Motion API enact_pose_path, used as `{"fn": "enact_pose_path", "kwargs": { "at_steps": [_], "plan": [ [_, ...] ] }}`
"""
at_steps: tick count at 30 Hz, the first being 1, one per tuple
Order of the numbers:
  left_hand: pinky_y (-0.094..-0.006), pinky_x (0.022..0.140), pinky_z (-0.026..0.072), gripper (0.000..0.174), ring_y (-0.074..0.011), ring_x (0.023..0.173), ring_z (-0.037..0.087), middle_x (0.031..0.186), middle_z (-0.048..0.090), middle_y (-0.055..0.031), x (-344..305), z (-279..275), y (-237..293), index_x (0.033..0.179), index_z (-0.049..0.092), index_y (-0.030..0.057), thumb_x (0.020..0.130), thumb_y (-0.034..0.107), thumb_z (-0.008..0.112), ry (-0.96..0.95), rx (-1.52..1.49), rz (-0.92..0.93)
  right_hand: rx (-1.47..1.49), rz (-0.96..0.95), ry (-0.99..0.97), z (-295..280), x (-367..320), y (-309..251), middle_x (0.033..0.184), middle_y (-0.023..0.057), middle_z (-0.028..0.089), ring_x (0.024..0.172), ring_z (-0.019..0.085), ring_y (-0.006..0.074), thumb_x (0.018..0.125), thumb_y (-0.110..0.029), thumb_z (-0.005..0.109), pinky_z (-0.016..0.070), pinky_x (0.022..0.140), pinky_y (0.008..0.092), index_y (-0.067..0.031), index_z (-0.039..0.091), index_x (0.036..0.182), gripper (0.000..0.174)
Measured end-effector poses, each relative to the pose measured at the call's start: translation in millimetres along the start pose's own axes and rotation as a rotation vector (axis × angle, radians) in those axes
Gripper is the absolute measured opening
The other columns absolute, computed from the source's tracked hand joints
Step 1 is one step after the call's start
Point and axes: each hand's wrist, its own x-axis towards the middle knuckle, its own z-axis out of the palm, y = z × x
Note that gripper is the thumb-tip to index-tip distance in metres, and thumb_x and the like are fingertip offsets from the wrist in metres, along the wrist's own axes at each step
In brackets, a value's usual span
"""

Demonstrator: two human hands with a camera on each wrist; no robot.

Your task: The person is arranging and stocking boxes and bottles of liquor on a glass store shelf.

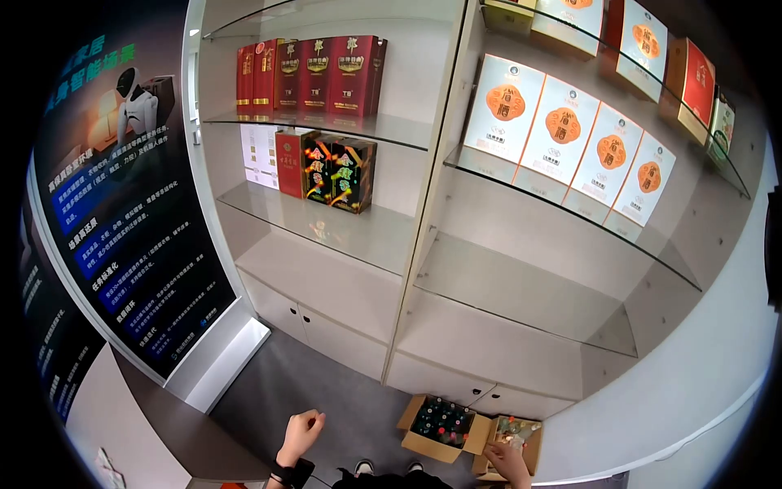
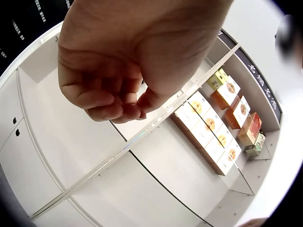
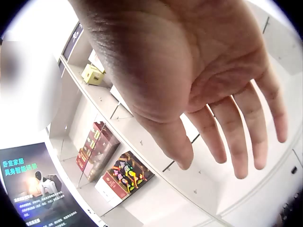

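- Two empty hands: left hand (image 1: 301, 432) curled, right hand (image 1: 509, 463) with fingers wide
- Near the cardboard carton (image 1: 533, 451), better to reach slowly, avoiding its rim

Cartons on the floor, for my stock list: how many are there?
2 in the head view: the left carton, holding bottles, and the right carton beside it, partly behind the right hand. Others may be hidden.

the poster (image 3: 47, 189) bears 卧室家居 具身智能场景. the cabinet header (image 2: 256, 76) reads 名烟名酒. the maroon boxes (image 1: 316, 88) are marked 郎.
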Motion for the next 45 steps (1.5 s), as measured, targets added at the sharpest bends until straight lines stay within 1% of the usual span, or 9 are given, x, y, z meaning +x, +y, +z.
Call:
{"fn": "enact_pose_path", "kwargs": {
  "at_steps": [4, 6, 9, 11, 22, 33, 38, 44, 45],
  "plan": [
    [-0.0339, 0.043, 0.0317, 0.027, -0.0279, 0.042, 0.038, 0.05, 0.04, -0.0166, 12, 27, 27, 0.062, 0.046, -0.0025, 0.082, 0.015, 0.054, 0.012, -0.054, 0.072, -0.07, -0.18, 0.054, 6, 4, -12, 0.082, 0.0168, 0.062, 0.078, 0.06, 0.0316, 0.077, -0.026, 0.061, 0.0479, 0.067, 0.035, -0.0047, 0.058, 0.104, 0.034],
    [-0.0332, 0.042, 0.0295, 0.029, -0.0258, 0.042, 0.031, 0.051, 0.036, -0.0163, 25, 41, 60, 0.061, 0.042, -0.0026, 0.083, 0.012, 0.054, -0.029, -0.065, 0.201, -0.028, -0.132, -0.035, -8, 8, -59, 0.092, 0.0161, 0.061, 0.083, 0.06, 0.0281, 0.081, -0.021, 0.057, 0.0472, 0.07, 0.0336, -0.0048, 0.057, 0.105, 0.029],
    [-0.0309, 0.042, 0.0271, 0.031, -0.016, 0.045, 0.027, 0.052, 0.034, -0.0131, 42, 53, 96, 0.06, 0.038, -0.0022, 0.084, 0.011, 0.052, -0.179, -0.077, 0.28, 0.07, -0.482, 0.16, -12, 14, -68, 0.097, 0.0153, 0.061, 0.09, 0.058, 0.0291, 0.081, -0.017, 0.058, 0.0454, 0.076, 0.0321, -0.0016, 0.055, 0.108, 0.031],
    [-0.0254, 0.042, 0.0267, 0.029, -0.0086, 0.047, 0.031, 0.05, 0.037, -0.0052, 53, 53, 102, 0.061, 0.041, -0.002, 0.085, 0.011, 0.052, -0.151, -0.101, 0.271, 0.157, -0.4, 0.069, -25, 5, -71, 0.094, 0.015, 0.061, 0.088, 0.059, 0.0292, 0.081, -0.017, 0.058, 0.0458, 0.076, 0.0319, -0.0023, 0.053, 0.111, 0.034],
    [-0.0216, 0.043, 0.029, 0.031, -0.005, 0.046, 0.037, 0.05, 0.043, -0.0014, 37, 98, 88, 0.061, 0.043, 0.0004, 0.088, 0.015, 0.049, -0.411, 0.136, 0.037, 0.157, 0.155, 0.195, -1, -41, 86, 0.088, 0.0156, 0.063, 0.086, 0.06, 0.0293, 0.079, -0.024, 0.059, 0.0462, 0.074, 0.0357, -0.0027, 0.055, 0.108, 0.036],
    [-0.0217, 0.047, 0.0361, 0.024, -0.008, 0.05, 0.047, 0.055, 0.051, -0.0038, 80, 206, 140, 0.066, 0.048, -0.0009, 0.087, 0.011, 0.05, -0.69, 0.223, 0.1, 0.235, 0.011, -0.015, 24, 69, 130, 0.087, 0.0154, 0.062, 0.083, 0.059, 0.0312, 0.077, -0.021, 0.057, 0.0463, 0.071, 0.0391, -0.0026, 0.056, 0.101, 0.03],
    [-0.0238, 0.047, 0.0369, 0.023, -0.0105, 0.049, 0.048, 0.055, 0.051, -0.006, 79, 235, 100, 0.068, 0.049, -0.0017, 0.085, 0.013, 0.052, -0.723, 0.226, 0.021, 0.291, -0.007, -0.189, 101, 155, 201, 0.085, 0.0141, 0.063, 0.08, 0.061, 0.0285, 0.078, -0.027, 0.056, 0.0467, 0.07, 0.0358, -0.0035, 0.06, 0.098, 0.031],
    [-0.0274, 0.047, 0.0379, 0.018, -0.019, 0.047, 0.048, 0.056, 0.051, -0.01, 66, 270, 26, 0.071, 0.05, -0.0008, 0.083, 0.012, 0.054, -0.769, 0.081, -0.116, -0.126, 0.068, -0.347, 204, 261, 301, 0.08, 0.0171, 0.062, 0.077, 0.059, 0.0332, 0.077, -0.026, 0.049, 0.0461, 0.072, 0.0402, -0.0031, 0.064, 0.081, 0.028],
    [-0.0291, 0.047, 0.0383, 0.016, -0.0225, 0.049, 0.048, 0.057, 0.049, -0.0092, 66, 277, 17, 0.07, 0.05, 0.0006, 0.081, 0.011, 0.056, -0.776, 0.172, -0.059, -0.339, -0.127, -0.394, 241, 289, 351, 0.076, 0.0176, 0.061, 0.074, 0.059, 0.0337, 0.078, -0.027, 0.046, 0.0462, 0.069, 0.0418, -0.0016, 0.062, 0.075, 0.03]
  ]
}}
